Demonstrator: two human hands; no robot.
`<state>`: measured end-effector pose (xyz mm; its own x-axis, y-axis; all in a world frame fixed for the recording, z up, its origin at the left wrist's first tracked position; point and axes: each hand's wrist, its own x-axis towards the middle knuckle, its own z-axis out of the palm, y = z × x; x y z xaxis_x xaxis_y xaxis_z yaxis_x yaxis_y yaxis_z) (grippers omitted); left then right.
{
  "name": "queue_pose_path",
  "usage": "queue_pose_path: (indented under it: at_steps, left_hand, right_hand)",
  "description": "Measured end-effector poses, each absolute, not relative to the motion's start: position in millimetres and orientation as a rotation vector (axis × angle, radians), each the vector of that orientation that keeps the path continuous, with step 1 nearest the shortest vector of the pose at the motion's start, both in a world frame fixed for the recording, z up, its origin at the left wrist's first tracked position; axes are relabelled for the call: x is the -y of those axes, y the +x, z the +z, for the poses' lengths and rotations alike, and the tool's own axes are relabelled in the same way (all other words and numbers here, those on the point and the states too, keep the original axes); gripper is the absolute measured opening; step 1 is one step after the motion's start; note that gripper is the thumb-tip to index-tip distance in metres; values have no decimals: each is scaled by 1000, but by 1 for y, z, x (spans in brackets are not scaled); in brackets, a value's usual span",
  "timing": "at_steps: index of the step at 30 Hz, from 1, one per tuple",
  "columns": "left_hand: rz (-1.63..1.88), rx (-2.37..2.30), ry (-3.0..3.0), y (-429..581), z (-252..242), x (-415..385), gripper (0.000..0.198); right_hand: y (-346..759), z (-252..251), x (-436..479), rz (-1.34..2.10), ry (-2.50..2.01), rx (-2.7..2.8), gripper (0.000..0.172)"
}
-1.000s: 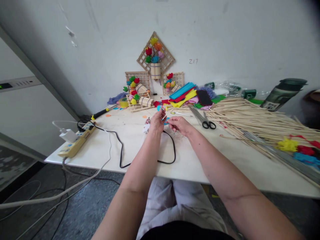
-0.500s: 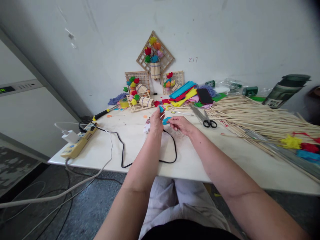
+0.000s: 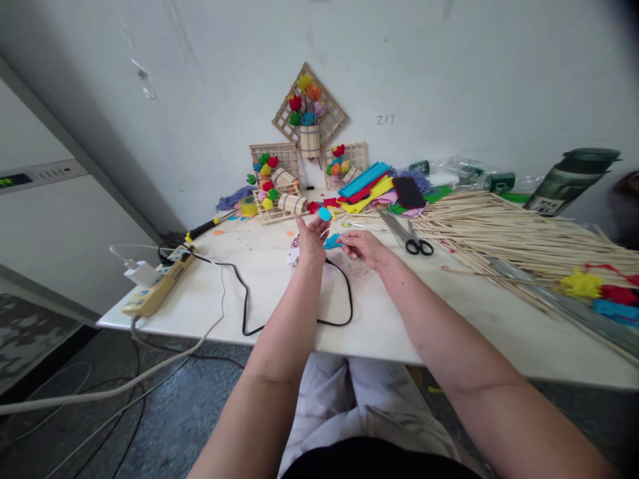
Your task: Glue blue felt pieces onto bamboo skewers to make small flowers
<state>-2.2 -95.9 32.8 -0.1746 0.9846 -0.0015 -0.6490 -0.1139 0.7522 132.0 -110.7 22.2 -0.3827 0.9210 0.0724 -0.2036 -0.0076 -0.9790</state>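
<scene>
disc (image 3: 325,213): blue felt, at 12 o'clock of left hand
left hand (image 3: 309,241): fingertips grasp disc, lifted higher than a moment ago
right hand (image 3: 363,248): pinches blue scrap (image 3: 332,241)
change: the two pieces now apart
scissors (image 3: 417,247): 3 o'clock of right hand

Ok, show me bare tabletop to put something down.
Bare patches: between the power strip and the black cable; and the near table edge, from the cable loop to the stick pile. Crowded: the back by the lattice crafts and felt sheets, the scissors, and round the left hand and right hand holding a blue felt piece.
</scene>
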Motion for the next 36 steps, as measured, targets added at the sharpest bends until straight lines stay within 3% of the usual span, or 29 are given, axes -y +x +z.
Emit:
queue_pose_path:
  at_steps: [9,19,36]
  left_hand:
    - [1651,-722,694,0,26,94,23]
    - [1628,-776,747,0,23,96,25]
    - [1566,-864,953,5,31,104,24]
  right_hand:
    - [136,15,106,1593,-830,1416,24]
    - [135,17,108,1470,-887,1511,26]
    - [127,21,103,720,-1007,1648,21]
